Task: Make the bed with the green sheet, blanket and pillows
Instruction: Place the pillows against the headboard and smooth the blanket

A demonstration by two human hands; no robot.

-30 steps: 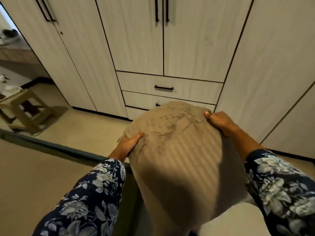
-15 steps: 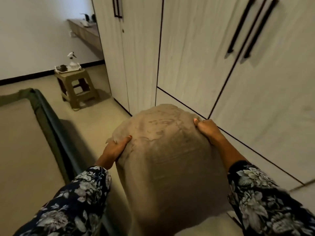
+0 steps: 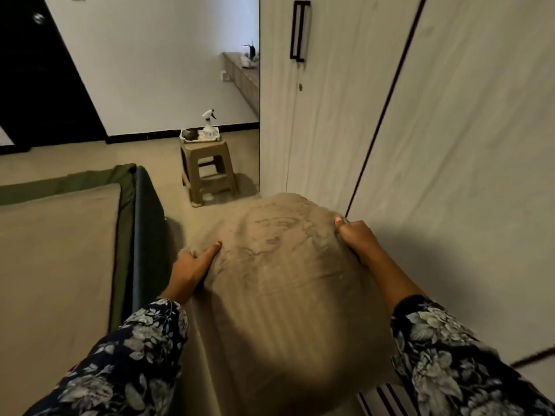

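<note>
Beside bed [image 3: 57, 250], pillow [image 3: 285, 280], seemingly unlabelled.

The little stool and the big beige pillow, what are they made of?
The stool looks like moulded plastic: one tan colour, smooth, with cut-out sides. The pillow looks like soft woven cloth with faint stripes, denting where the left hand and right hand grip it.

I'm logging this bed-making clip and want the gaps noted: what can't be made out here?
- Head view: the left hand and right hand hold a tan pillow; its near end is motion-blurred.
- Bed: cut off by the left edge.
- Items on the stool: too small.
</note>
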